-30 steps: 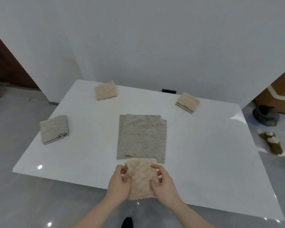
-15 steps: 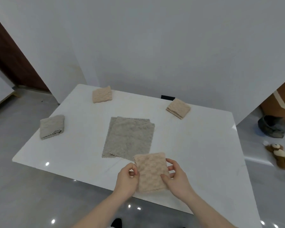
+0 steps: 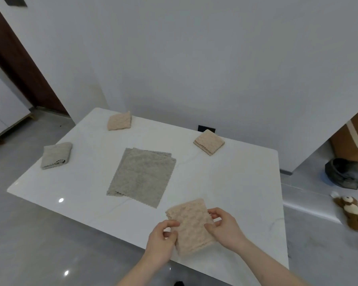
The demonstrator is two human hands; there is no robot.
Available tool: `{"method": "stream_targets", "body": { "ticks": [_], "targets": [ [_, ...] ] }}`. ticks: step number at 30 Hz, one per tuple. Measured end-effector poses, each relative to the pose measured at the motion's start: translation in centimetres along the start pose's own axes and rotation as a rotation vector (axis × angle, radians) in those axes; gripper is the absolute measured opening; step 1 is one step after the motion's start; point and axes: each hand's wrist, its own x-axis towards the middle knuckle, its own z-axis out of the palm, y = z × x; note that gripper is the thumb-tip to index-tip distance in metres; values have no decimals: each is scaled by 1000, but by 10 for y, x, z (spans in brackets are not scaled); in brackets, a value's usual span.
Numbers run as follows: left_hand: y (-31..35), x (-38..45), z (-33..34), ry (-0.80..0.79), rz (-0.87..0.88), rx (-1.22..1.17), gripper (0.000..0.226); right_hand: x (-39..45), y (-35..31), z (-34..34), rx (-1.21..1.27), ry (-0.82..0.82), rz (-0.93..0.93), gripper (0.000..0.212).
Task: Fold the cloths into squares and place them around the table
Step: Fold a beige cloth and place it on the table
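Note:
A folded beige cloth (image 3: 191, 226) is held over the near edge of the white table (image 3: 236, 182). My left hand (image 3: 162, 242) pinches its left side and my right hand (image 3: 223, 228) pinches its right side. Flat grey cloths (image 3: 142, 176), stacked unfolded, lie in the table's middle. A folded grey cloth (image 3: 56, 154) sits at the left edge. Two folded beige cloths rest at the back: one at the back left (image 3: 120, 121), one at the back right (image 3: 209, 142).
A white wall stands right behind the table, with a dark socket (image 3: 206, 128) on it. On the floor at the right lie a dark bowl-like object (image 3: 343, 173) and a brown plush toy (image 3: 351, 213). A dark wooden door frame is at the far left.
Both hands have carried the folded beige cloth to the right along the near edge, away from the grey cloths. The camera view has swung with them.

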Motion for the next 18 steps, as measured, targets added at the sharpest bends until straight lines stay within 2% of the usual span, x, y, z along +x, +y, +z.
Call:
{"method": "stream_targets", "body": {
  "ticks": [5,13,18],
  "targets": [
    [-9,20,4,-110,30,129,29,6,18,-5,-42,24,50,27],
    [-7,33,50,-240,21,155,28,15,41,-42,-102,98,67,29],
    [-1,40,85,-295,-14,187,34,27,58,-74,-146,85,65,28]
  ]
}}
